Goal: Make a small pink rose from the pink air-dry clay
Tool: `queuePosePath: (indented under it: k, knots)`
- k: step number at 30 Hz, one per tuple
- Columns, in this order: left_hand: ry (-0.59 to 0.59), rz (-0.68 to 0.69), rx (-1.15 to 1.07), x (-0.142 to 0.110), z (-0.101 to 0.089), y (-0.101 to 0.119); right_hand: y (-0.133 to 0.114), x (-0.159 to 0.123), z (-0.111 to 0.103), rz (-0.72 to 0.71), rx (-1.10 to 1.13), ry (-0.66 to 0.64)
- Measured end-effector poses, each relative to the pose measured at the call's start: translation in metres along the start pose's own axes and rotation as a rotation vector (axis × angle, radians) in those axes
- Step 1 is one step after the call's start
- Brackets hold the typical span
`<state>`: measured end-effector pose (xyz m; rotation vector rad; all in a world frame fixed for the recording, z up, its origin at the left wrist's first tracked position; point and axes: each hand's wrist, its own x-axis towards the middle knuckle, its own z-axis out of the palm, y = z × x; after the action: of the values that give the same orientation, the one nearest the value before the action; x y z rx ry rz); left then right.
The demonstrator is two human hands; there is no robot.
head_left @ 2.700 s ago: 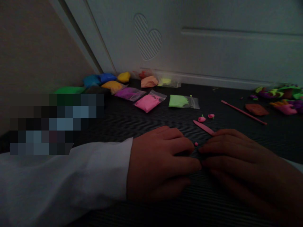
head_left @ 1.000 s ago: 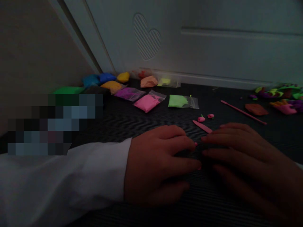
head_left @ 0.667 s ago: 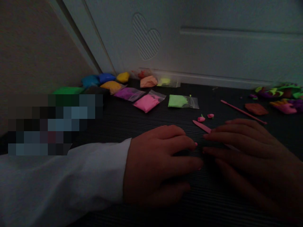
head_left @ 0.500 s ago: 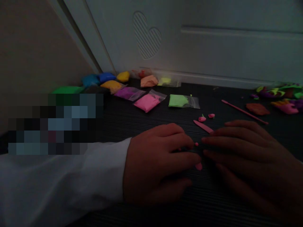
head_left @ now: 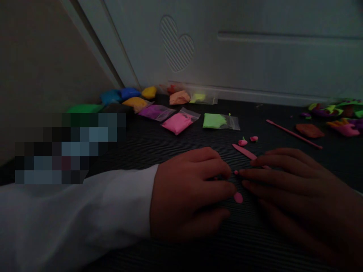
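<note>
My left hand point(head_left: 193, 192), in a white sleeve, rests low over the dark ribbed surface with its fingers apart and slightly bent. By its index fingertip lies a small flattened pink clay piece point(head_left: 238, 197), partly covered by the finger. Another bit of pink shows between the fingers, too hidden to make out. A tiny pink clay ball point(head_left: 236, 172) sits between the hands. My right hand point(head_left: 300, 192) has its fingers stretched out, one fingertip at the ball. Beyond those fingers lies a pink modelling knife point(head_left: 244, 152), its handle partly covered.
Two small pink clay rosebuds point(head_left: 242, 142) lie behind the knife. A thin pink stick tool point(head_left: 295, 134) and a brown-red clay lump point(head_left: 309, 130) are to the right. Bags of coloured clay point(head_left: 180, 121) line the back left, before a white door point(head_left: 255, 68).
My right hand has shifted slightly, bringing a fingertip to the tiny ball and uncovering more of the knife. My left index finger has drawn back a little, showing more of the flattened piece.
</note>
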<state>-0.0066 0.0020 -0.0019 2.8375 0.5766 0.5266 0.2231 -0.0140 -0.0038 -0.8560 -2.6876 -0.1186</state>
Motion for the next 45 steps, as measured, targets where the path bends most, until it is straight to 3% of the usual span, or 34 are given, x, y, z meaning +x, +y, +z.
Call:
queuePosePath:
  k: [6,16,35,45]
  knots:
    - [-0.004,0.005,0.000,0.0003,-0.0008,-0.0006,0.0073,-0.0033,-0.0009,-0.117,-0.002,-0.009]
    - [-0.008,0.004,-0.010,0.0001,0.0001,-0.0015,0.0096,-0.0063,-0.0022,-0.158,0.002,0.020]
    - [0.000,-0.012,-0.022,0.0003,0.0007,-0.0013,0.0085,-0.0020,-0.0012,-0.131,0.003,0.029]
    - [0.099,-0.100,-0.093,0.0006,0.0001,-0.0037,0.0085,-0.0032,0.0002,-0.123,-0.013,0.013]
